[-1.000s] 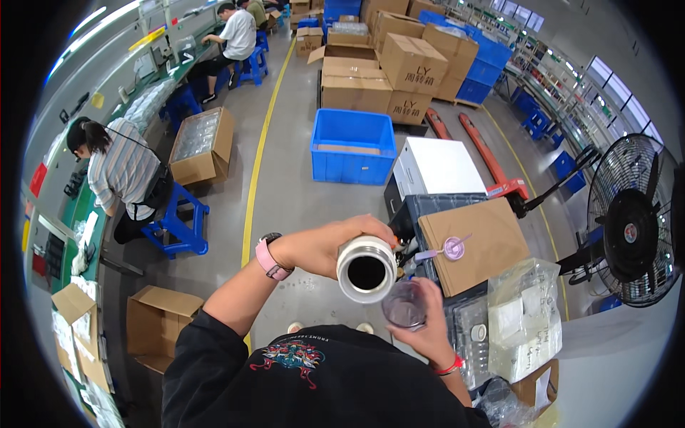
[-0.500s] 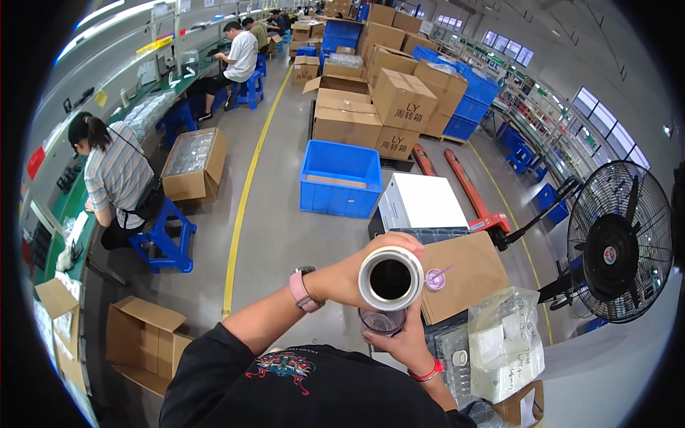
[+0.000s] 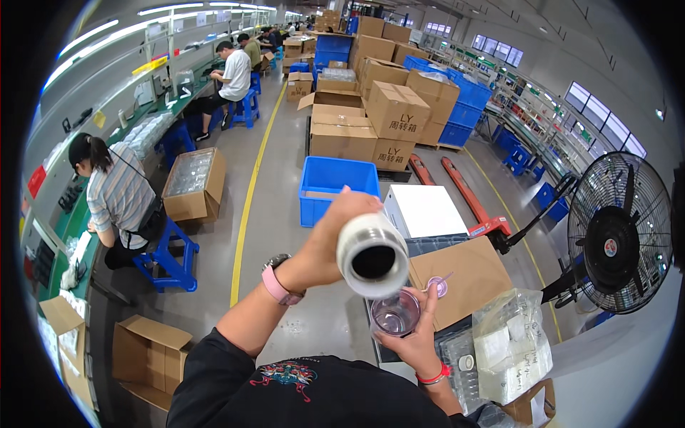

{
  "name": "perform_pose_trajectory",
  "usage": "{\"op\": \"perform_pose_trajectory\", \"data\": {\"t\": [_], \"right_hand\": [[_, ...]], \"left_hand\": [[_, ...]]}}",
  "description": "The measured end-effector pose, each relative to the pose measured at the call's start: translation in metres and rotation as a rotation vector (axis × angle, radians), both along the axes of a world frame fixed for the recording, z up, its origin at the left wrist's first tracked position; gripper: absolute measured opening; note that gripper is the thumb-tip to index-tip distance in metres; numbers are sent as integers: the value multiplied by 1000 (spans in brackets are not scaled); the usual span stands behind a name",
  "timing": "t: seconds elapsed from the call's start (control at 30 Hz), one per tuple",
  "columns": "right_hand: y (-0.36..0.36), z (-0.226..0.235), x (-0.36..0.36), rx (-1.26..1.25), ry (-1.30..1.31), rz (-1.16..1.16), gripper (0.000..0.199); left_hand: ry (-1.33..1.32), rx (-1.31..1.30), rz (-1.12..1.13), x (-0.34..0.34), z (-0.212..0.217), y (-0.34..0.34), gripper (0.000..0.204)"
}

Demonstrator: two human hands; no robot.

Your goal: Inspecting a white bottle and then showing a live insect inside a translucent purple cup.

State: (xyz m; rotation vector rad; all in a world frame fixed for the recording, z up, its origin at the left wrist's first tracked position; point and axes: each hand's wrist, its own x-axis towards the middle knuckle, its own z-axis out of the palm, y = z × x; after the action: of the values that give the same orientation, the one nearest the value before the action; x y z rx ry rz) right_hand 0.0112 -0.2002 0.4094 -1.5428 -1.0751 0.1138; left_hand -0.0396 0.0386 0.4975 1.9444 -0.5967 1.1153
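Note:
My left hand (image 3: 321, 246) is wrapped round a white, cylindrical bottle (image 3: 365, 230). It is tipped so that its round mouth faces me, and the inside looks dark. Just below and to the right, my right hand (image 3: 415, 349) grips a clear, purple-tinted cup (image 3: 394, 314) whose top is uncovered. Bottle and cup are close together; whether their rims touch I cannot tell. Beside the right fingertips, a small purple lid (image 3: 437, 287) with a thin stick-like piece lies on a flat cardboard sheet (image 3: 471, 278).
A plastic bag of white pieces (image 3: 510, 349) lies right of my right wrist. A black fan (image 3: 614, 235) stands at the right. Ahead are a white box (image 3: 424, 210), a blue crate (image 3: 321, 207) and a red pallet jack (image 3: 471, 200). Seated people work along the left bench.
The bottle has come left and slightly nearer, with its mouth tipped lower. More of the cup shows now, and my right fingers have shifted on its side.

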Motion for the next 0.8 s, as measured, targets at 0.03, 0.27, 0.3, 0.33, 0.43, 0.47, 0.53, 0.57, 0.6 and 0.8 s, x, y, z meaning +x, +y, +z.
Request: {"op": "perform_pose_trajectory", "data": {"t": [0.03, 0.27, 0.3, 0.33, 0.43, 0.47, 0.53, 0.57, 0.6, 0.8], "right_hand": [[0, 2, -2, 1, 33, -7, 122], [2, 9, -3, 46, 65, -41, 129], [2, 9, -3, 50, 67, -43, 129], [2, 10, -3, 57, 48, -28, 130], [3, 10, -3, 65, 29, -16, 131], [3, 9, -2, 59, 32, -15, 131], [3, 8, -1, 69, 40, -18, 132], [4, 9, -1, 78, 43, -19, 132], [7, 11, 1, 80, 51, -26, 132], [19, 32, 7, 33, -47, -50, 133]], "left_hand": [[-12, -38, 6, 0, 2, 5, 68], [-26, 55, 148, 3, 2, 16, 71], [-75, 35, 199, 3, 2, 19, 71], [-86, 80, 265, 2, 3, 19, 70], [-86, 127, 252, 6, -8, 19, 72], [-93, 132, 251, 6, -7, 17, 71], [-93, 99, 261, 5, -3, 18, 70], [-96, 64, 276, 5, -2, 19, 69], [-113, 73, 276, 4, -2, 20, 70], [-151, 419, 504, 6, 0, 11, 55]]}}
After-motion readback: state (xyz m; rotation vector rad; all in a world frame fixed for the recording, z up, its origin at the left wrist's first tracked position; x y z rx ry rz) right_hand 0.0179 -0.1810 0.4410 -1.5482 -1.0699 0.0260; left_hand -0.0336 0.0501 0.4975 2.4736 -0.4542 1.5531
